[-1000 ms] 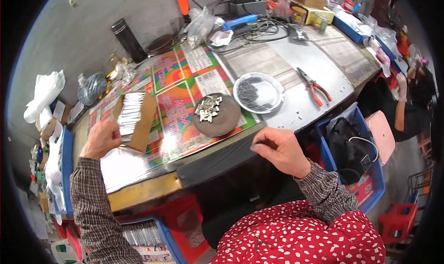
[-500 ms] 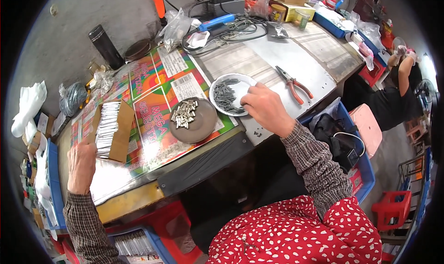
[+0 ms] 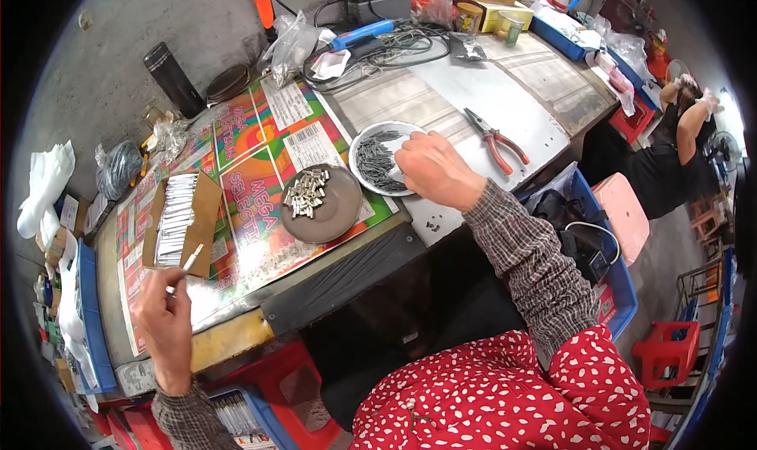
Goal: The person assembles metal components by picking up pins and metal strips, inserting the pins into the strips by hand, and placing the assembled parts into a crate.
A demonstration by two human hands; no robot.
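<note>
My left hand pinches a slim white stick, which points up past the fingertips. Just beyond it stands an open cardboard box packed with similar slim white pieces. My right hand is closed over the right rim of a white bowl. Small dark grey slivers fill much of that bowl. What the right fingers hold, if anything, is hidden. Between the hands a brown-grey dish bears a heap of short silvery metal tubes.
Pliers with red handles lie open right of the bowl. A few dark bits sit near the table edge. Behind are a black cylinder, a blue-handled tool and coiled cables. A co-worker is at far right.
My left hand has drawn back from the box toward me, and the white stick now shows in its fingers. My right hand has shifted slightly left and up, staying at the bowl.
</note>
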